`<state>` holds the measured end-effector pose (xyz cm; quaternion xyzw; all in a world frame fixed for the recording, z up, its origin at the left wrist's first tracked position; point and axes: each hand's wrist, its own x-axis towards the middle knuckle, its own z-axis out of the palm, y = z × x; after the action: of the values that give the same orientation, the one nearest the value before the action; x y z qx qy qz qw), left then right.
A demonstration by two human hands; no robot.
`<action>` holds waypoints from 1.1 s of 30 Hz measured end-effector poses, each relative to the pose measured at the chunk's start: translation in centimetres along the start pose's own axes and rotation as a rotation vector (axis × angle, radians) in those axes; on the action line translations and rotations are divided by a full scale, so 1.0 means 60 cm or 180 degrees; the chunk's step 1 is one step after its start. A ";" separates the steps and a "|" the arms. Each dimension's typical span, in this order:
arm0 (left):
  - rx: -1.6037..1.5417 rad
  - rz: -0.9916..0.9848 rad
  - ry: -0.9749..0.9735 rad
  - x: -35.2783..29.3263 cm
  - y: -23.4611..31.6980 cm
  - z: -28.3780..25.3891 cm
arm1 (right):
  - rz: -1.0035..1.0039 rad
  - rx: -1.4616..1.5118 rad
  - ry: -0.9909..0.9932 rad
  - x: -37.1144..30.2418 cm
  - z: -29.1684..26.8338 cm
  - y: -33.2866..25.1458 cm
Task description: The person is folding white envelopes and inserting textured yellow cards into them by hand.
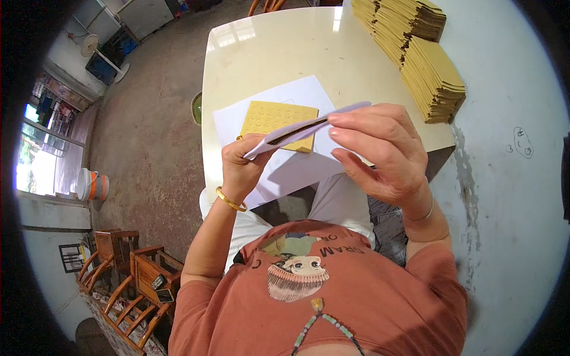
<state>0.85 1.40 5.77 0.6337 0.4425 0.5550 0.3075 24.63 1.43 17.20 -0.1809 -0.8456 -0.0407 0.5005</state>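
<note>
My left hand (242,169), with a gold bangle at its wrist, pinches one end of a thin folded white paper (285,136). A dark brown layer shows between the paper's edges, and the paper is held tilted above the table. At its other end is my right hand (383,148), with fingers stretched out and the thumb apart; its fingertips meet or overlap the paper's edge. Below lies a yellow card (276,113) with rows of small marks, partly hidden by the paper. Under the card are large white sheets (234,115).
Tall stacks of yellow cards (433,65) stand along the right side of the cream table (267,53), against the wall. Wooden chairs (154,267) are at the lower left, with a bucket (92,184) and a standing fan (92,46) farther off on the floor.
</note>
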 end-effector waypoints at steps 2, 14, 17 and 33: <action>-0.0073 -0.0011 -0.0046 -0.004 -0.002 -0.003 | -0.0039 -0.0111 -0.0110 0.003 0.001 -0.004; 0.0375 0.0629 -0.0157 -0.005 0.009 -0.017 | -0.0255 -0.0446 -0.0804 0.022 0.008 -0.037; 0.0259 0.0672 -0.0154 -0.007 0.004 -0.015 | -0.0290 -0.0481 -0.1039 0.029 0.007 -0.046; -0.1850 -0.0896 -0.0216 -0.026 -0.003 -0.010 | -0.0372 -0.0506 -0.1218 0.029 0.026 -0.071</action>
<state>0.22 -0.02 5.06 0.4702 0.3384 0.5886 0.5639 21.11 -1.68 18.38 -0.1749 -0.9284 -0.1010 0.3118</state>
